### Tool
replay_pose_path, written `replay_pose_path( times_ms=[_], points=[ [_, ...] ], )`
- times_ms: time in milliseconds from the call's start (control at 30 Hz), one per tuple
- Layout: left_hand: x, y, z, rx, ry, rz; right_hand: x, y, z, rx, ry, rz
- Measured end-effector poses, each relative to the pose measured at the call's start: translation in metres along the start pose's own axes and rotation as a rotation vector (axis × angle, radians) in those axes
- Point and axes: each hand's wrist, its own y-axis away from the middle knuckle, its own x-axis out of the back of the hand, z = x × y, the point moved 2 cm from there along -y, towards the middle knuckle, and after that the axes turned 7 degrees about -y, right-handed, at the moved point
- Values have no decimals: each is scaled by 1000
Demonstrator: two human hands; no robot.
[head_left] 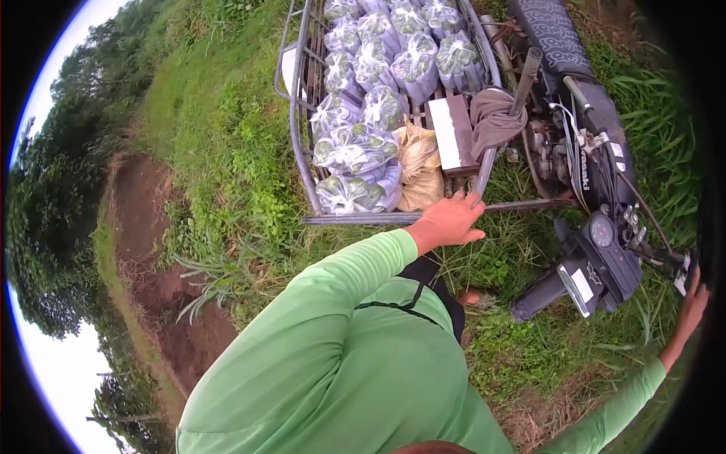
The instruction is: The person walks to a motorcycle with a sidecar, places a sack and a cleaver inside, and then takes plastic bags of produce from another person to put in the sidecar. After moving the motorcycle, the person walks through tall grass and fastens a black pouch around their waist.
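Observation:
My left hand [448, 221] is on the front metal rail [355, 219] of a sidecar, with its fingers over the bar and its thumb standing apart. At the far right, my right hand [692, 303] is closed around the end of a motorcycle's handlebar [656, 256], partly lost in the dark edge of the view. Just beyond my left hand, a tan sack [418, 170] lies in the sidecar. Beside it are clear plastic bags of green produce [355, 151], several in rows. A brown-and-white box [451, 132] sits near a grey-brown cloth [495, 121] draped over the frame.
The motorcycle [605, 166] stands alongside the sidecar, its black headlight housing [605, 265] and front wheel side toward me. Tall grass [249, 144] surrounds both. A bare earth strip [159, 250] and trees [53, 166] lie to the left. My foot [473, 298] is on the grass.

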Motion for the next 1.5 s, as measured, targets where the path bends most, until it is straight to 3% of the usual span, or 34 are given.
replay_pose_path(
  times_ms=[33,67,133,200,267,300,333,400,433,533,633,733,767,867,900,1000,1133,1500],
  points=[
    [3,1,0,34,14,-23,-33,-15,33,66,-16,-40],
    [2,1,-1,55,10,-15,-54,-29,43,-26,-456,-15],
    [-4,0,-3,83,9,4,-84,-37,61,25,-277,-85],
    [-10,0,-5,114,13,39,-86,-37,43,141,-206,145],
    [-10,0,-5,127,6,40,-78,-33,44,113,-762,46],
    [-12,0,-5,131,-4,63,-62,-36,34,70,-753,15],
    [-13,0,-6,143,-2,49,-43,-41,21,27,-743,-16],
    [-14,-2,-5,155,-4,27,-2,-64,-18,-90,-158,-14],
    [-15,-3,-4,157,-5,25,-2,-68,-13,13,-69,24],
    [-12,-2,-4,168,-12,24,-66,-84,66,-14,-63,-91],
    [-9,-1,-3,172,-12,25,-80,-89,77,80,81,-52],
    [-11,-2,-3,168,-23,9,-90,-81,77,162,230,-15],
    [-10,-2,-3,169,-18,-1,-66,-78,45,124,255,-39],
    [-10,2,-3,187,-15,-18,-46,-73,11,265,394,-99],
    [-9,0,-4,190,-15,-14,-41,-73,10,304,213,-22],
    [-5,1,-3,213,12,-52,-13,-67,-23,282,368,-121],
    [-4,2,-4,205,22,-60,-22,-60,-24,284,454,34],
    [-9,2,-2,141,-28,-8,-29,-59,-20,238,409,85]
  ],
)
